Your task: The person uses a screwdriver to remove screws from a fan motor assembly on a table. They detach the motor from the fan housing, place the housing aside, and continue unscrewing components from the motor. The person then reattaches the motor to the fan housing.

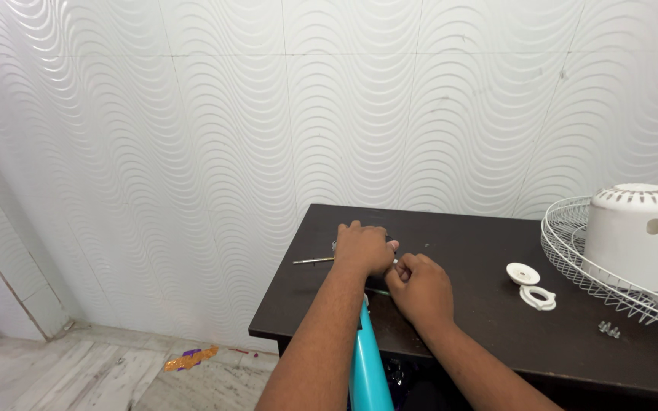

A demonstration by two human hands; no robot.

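Observation:
My left hand (362, 247) lies knuckles-up on the dark table (481, 304), closed over a thin metal rod-like tool (312, 261) whose tip sticks out to the left past the table edge. My right hand (419, 287) sits just right of it, fingers curled tight; whatever it pinches is hidden. The two hands touch near the thumbs. A turquoise tube (365, 365) rises from below between my forearms toward the hands.
At the table's right end a white wire fan guard (573, 255) lies flat with a white plastic motor cover (635, 232) on it. A white cap (522, 272), a white ring nut (538, 297) and small screws (609, 329) lie nearby. Tiled wall behind; scraps on the floor (190, 358).

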